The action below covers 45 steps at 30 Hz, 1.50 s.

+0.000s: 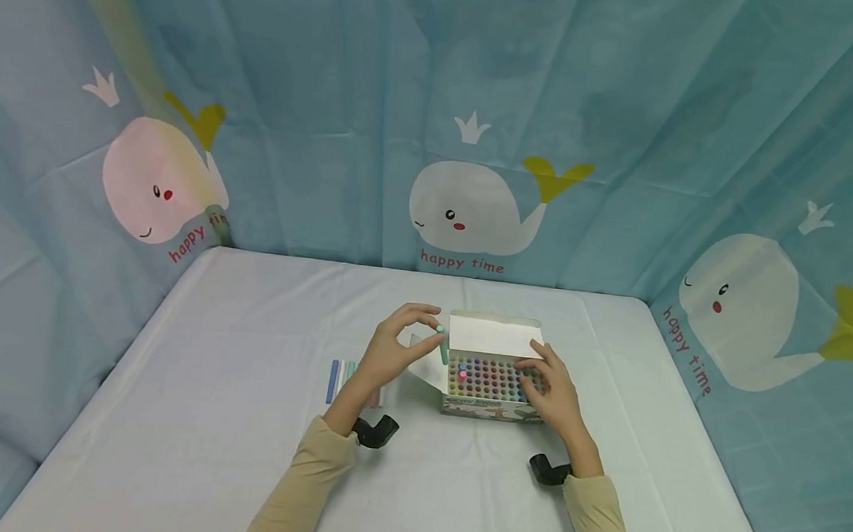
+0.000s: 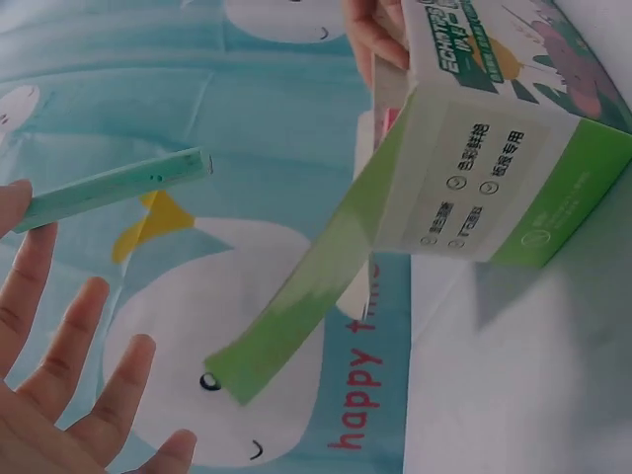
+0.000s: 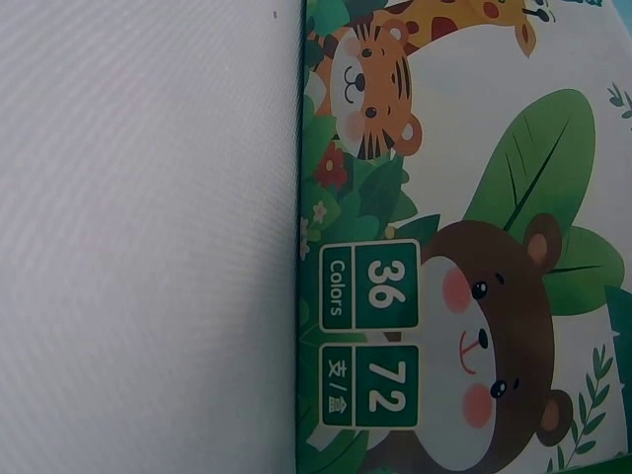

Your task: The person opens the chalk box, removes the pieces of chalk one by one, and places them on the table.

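My left hand point(image 1: 388, 351) pinches a mint-green chalk stick point(image 2: 118, 188) between thumb and index finger, with the other fingers spread. In the head view that chalk point(image 1: 444, 349) hangs nearly upright beside the left end of a chalk box point(image 1: 494, 409). The box stands with its lid point(image 1: 496, 337) raised, and rows of coloured chalk ends show inside. A pink chalk end point(image 1: 463, 374) stands out at the left of the rows. My right hand point(image 1: 554, 389) rests at the box's right end, fingers spread over the chalk and lid edge.
Several chalk sticks point(image 1: 332, 381) lie side by side on the white table point(image 1: 219, 417), left of the box and partly behind my left forearm. An end flap point(image 2: 306, 286) juts out from the box's left side. A whale-print curtain point(image 1: 317, 124) surrounds the table.
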Available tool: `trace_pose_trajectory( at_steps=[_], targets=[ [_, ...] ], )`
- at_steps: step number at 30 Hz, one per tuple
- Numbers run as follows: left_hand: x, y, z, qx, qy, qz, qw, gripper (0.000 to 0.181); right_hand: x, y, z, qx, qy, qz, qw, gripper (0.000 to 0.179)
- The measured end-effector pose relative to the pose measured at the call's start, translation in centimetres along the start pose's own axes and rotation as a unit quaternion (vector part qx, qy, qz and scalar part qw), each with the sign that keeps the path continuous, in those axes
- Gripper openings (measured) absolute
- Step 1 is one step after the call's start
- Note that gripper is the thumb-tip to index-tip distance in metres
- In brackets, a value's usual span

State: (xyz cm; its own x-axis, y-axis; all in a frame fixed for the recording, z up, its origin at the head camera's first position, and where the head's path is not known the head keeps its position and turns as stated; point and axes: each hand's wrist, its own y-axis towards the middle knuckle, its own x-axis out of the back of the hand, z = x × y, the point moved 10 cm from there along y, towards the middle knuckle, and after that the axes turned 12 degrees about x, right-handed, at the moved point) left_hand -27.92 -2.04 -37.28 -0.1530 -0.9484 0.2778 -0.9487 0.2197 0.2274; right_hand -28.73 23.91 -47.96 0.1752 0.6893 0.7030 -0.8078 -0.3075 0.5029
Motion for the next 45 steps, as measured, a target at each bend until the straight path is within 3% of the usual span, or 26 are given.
trace_pose_trajectory(
  at_steps=[5,15,37,39,45],
  targets=[
    [1.2,-0.8,-0.8,0.006,0.007,-0.002,1.0,0.017,0.0,0.0,0.0,0.001,0.0,-0.001,1.0,0.014],
    [3.4,-1.6,-0.4,0.019,0.03,-0.013,0.9993,0.014,0.0,0.0,-0.1,0.003,-0.004,0.0,1.0,0.015],
    [8.9,-3.2,1.7,0.07,0.088,-0.064,0.9916,0.015,0.2,0.1,0.1,0.002,-0.002,-0.001,1.0,0.014],
    [9.3,-3.1,2.6,0.074,0.096,-0.067,0.9904,0.015,0.2,0.1,0.2,0.001,0.0,-0.002,1.0,0.014],
    [10.6,-2.5,7.7,0.096,0.152,-0.069,0.9813,0.017,0.1,0.1,0.1,-0.005,0.005,0.0,1.0,0.014]
  ],
)
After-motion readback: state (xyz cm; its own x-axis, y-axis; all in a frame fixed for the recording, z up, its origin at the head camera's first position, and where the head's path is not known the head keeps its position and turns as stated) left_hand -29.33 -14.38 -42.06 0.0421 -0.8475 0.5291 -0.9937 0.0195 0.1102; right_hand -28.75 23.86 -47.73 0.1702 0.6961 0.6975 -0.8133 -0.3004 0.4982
